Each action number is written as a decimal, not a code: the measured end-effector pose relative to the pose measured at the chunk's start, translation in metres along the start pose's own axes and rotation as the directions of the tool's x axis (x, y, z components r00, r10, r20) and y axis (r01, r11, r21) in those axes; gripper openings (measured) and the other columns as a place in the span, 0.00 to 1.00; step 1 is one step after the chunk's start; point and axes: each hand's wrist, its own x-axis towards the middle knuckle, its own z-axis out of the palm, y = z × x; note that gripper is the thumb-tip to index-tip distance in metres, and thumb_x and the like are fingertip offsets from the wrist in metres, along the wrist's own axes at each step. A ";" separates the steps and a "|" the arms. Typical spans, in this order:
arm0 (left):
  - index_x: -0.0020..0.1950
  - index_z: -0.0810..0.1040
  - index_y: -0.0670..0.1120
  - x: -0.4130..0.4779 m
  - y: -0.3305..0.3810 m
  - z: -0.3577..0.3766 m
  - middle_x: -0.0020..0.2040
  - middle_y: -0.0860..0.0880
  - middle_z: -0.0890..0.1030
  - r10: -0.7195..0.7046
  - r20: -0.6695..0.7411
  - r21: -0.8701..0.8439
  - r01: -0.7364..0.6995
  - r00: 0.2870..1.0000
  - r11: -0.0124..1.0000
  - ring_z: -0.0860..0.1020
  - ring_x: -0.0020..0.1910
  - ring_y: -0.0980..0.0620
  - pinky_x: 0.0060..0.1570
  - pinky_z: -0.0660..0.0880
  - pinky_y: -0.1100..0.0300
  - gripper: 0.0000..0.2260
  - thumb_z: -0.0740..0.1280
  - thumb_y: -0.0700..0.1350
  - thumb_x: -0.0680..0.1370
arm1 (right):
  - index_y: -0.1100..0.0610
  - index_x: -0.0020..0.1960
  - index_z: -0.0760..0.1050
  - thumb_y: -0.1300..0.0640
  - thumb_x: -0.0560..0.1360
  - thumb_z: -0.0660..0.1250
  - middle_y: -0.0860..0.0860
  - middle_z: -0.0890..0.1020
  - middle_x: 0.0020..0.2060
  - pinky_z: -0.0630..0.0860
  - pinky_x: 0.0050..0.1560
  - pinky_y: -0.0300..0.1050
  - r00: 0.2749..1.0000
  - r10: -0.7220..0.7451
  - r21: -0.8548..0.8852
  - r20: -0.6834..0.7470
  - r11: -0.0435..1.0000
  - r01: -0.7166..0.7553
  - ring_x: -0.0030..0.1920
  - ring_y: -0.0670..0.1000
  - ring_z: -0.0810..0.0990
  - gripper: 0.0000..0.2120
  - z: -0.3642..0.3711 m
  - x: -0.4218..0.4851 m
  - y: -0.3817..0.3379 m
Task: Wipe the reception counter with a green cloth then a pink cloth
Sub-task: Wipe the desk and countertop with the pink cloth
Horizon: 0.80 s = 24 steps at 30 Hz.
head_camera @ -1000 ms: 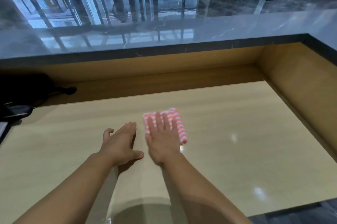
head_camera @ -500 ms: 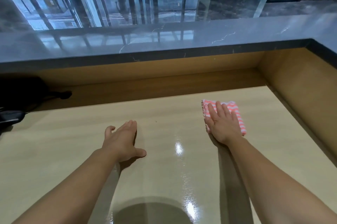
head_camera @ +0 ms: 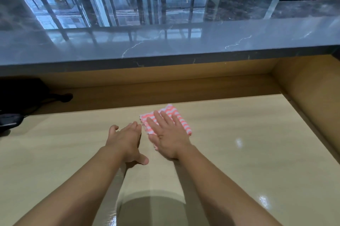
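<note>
Right hand (head_camera: 170,138): fingers spread, pressed flat on the pink striped cloth (head_camera: 181,119).
Left hand (head_camera: 126,140): flat on the wooden counter (head_camera: 239,170), fingers together, just beside the cloth.
Behind: grey marble ledge (head_camera: 165,47).
Far left: black device (head_camera: 11,119).

Soft daylight, glare spots on glossy desk (head_camera: 239,170), window reflections on marble ledge (head_camera: 165,47), wide-angle bowing at edges

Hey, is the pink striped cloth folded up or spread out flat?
Folded. The pink cloth is a small compact rectangle, barely larger than the flat right hand pressing on it, not opened out over the desk.
</note>
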 end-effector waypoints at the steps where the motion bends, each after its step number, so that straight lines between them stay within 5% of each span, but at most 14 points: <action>1: 0.72 0.61 0.50 0.000 0.001 -0.002 0.74 0.54 0.62 -0.006 0.011 0.014 0.006 1.000 1.000 0.61 0.73 0.56 0.70 0.50 0.48 0.44 0.73 0.67 0.63 | 0.44 0.79 0.42 0.42 0.83 0.46 0.47 0.41 0.79 0.33 0.74 0.52 1.000 -0.005 0.004 -0.001 1.000 0.005 0.78 0.49 0.37 0.27 -0.004 -0.002 0.017; 8: 0.70 0.63 0.50 0.004 0.004 -0.007 0.71 0.54 0.66 -0.024 0.035 0.053 0.022 0.999 0.998 0.68 0.69 0.53 0.70 0.49 0.47 0.45 0.74 0.69 0.61 | 0.46 0.79 0.44 0.42 0.82 0.45 0.50 0.46 0.79 0.41 0.76 0.53 0.916 0.401 -0.009 -0.022 0.916 -0.402 0.78 0.50 0.42 0.27 -0.036 -0.026 0.144; 14: 0.69 0.63 0.50 0.005 0.004 -0.007 0.71 0.53 0.67 -0.013 0.028 0.086 0.011 1.000 0.996 0.69 0.69 0.52 0.71 0.47 0.45 0.45 0.73 0.70 0.61 | 0.47 0.79 0.45 0.45 0.83 0.41 0.51 0.46 0.79 0.36 0.75 0.58 0.776 0.628 0.069 -0.058 0.778 -0.624 0.78 0.54 0.39 0.26 -0.029 0.002 0.105; 20: 0.69 0.62 0.49 0.002 0.002 -0.006 0.74 0.52 0.64 -0.003 0.011 0.064 0.002 1.000 0.998 0.64 0.72 0.52 0.72 0.45 0.45 0.44 0.73 0.69 0.62 | 0.48 0.79 0.40 0.45 0.83 0.41 0.50 0.45 0.79 0.37 0.76 0.57 0.966 0.256 0.041 -0.029 0.966 -0.254 0.78 0.54 0.40 0.26 -0.010 0.045 -0.003; 24: 0.73 0.61 0.48 0.000 0.001 -0.008 0.75 0.51 0.63 -0.002 0.020 0.099 0.000 1.000 0.995 0.63 0.73 0.51 0.72 0.43 0.44 0.47 0.72 0.70 0.62 | 0.46 0.79 0.41 0.44 0.83 0.42 0.48 0.44 0.79 0.37 0.75 0.53 1.000 0.010 0.001 0.024 1.000 -0.010 0.78 0.51 0.40 0.26 -0.011 0.049 -0.006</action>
